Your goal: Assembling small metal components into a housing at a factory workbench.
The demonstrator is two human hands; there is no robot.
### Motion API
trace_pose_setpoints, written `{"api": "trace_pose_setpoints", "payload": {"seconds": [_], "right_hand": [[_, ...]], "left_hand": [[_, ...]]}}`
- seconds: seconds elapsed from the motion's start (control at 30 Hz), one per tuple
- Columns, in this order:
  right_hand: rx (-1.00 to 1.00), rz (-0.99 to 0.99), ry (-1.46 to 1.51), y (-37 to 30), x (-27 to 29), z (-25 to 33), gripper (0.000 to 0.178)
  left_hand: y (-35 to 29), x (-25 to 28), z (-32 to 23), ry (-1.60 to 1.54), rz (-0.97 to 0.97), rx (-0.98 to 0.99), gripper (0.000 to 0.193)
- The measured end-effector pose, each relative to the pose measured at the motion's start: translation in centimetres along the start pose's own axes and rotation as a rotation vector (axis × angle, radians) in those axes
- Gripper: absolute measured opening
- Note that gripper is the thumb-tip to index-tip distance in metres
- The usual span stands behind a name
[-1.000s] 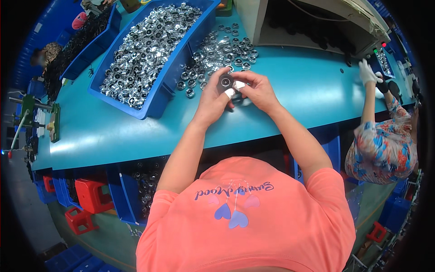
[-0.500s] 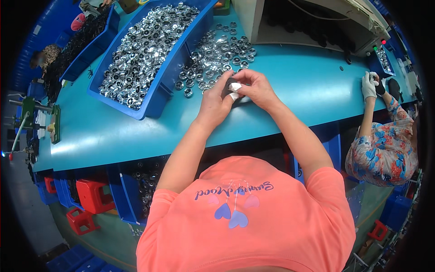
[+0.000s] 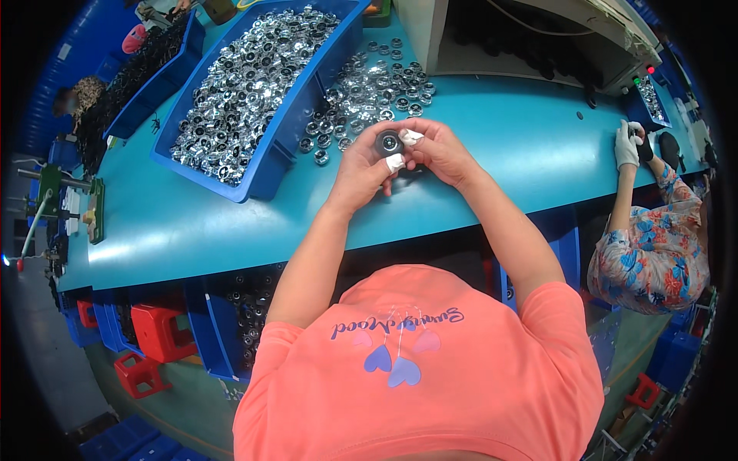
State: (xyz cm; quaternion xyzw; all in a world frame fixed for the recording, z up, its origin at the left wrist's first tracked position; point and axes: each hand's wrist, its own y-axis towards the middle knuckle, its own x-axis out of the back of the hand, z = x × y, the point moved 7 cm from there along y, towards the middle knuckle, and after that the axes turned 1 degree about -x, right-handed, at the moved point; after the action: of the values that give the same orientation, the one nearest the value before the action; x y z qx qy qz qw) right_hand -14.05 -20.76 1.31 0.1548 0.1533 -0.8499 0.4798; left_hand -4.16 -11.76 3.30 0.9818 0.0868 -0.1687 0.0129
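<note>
Over the near middle of the table, a small round black wheel (image 3: 389, 142) with a shiny silver centre is held face up between my hands. My left hand (image 3: 359, 170) is closed on its left side, the thumb wrapped in white tape or cloth at the near rim. On the opposite side, my right hand (image 3: 446, 156) grips it, its white-wrapped thumb against the right edge. Something dark lies just under the hands, mostly hidden. Just beyond them are loose silver-and-black round parts (image 3: 357, 123), spread on the turquoise table (image 3: 523, 146).
A blue bin (image 3: 254, 180) heaped with similar shiny parts stands on the left. A pale open-fronted machine (image 3: 430, 38) holds dark pieces at the back. A co-worker in a floral top (image 3: 649, 261) works at the right. Red stools (image 3: 157, 332) and blue bins stand below the table.
The black wheel has turned so that its silver centre faces up and shows between the hands. My right thumb has shifted slightly right, away from the left thumb.
</note>
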Motion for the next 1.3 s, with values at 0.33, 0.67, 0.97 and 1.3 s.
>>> {"api": "trace_pose_setpoints", "payload": {"seconds": [0.33, 0.67, 0.97, 1.3], "right_hand": [[0.180, -0.166, -0.302, 0.0, 1.2, 0.2, 0.032], [0.203, -0.131, -0.190, -0.1, 0.1, 1.1, 0.026], [0.130, -0.138, -0.135, -0.2, 0.5, 1.0, 0.032], [0.115, -0.088, -0.206, -0.4, -0.1, 1.2, 0.048]], "left_hand": [[0.2, -0.3, 0.4, 0.112, 0.038, -0.052, 0.045], [0.7, 1.4, 1.1, 0.074, -0.089, -0.082, 0.030], [0.2, -0.1, 0.6, -0.019, 0.011, -0.060, 0.053], [0.5, 0.2, 1.3, 0.083, 0.046, 0.037, 0.054]]}}
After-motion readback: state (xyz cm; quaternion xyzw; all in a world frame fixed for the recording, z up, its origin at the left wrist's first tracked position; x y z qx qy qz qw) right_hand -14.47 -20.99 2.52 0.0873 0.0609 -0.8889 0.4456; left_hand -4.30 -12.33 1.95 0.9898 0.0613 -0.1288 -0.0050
